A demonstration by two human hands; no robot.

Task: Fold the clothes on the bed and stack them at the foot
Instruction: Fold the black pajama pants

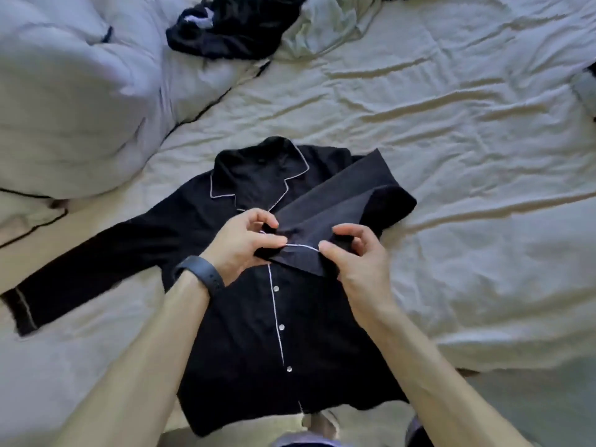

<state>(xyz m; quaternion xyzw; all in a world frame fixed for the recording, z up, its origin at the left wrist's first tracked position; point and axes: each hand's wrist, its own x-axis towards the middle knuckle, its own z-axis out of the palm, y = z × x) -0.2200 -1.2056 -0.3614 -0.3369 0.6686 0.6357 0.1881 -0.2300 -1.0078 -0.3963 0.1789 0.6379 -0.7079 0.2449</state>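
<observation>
A black pyjama shirt (245, 343) with white piping and white buttons lies face up on the bed, collar pointing away from me. Its left sleeve (80, 262) stretches out flat to the left. The right sleeve (335, 201) is folded across the chest, and both hands hold its cuff (300, 256). My left hand (242, 246), with a dark band on the wrist, pinches the cuff's left end. My right hand (358, 262) pinches the cuff's right end between thumb and fingers.
A heap of dark clothes (225, 27) lies at the far edge of the bed, next to a pale green garment (329, 24). A bulky white duvet (64, 101) with dark piping fills the left. Wrinkled pale sheet (467, 156) spreads to the right.
</observation>
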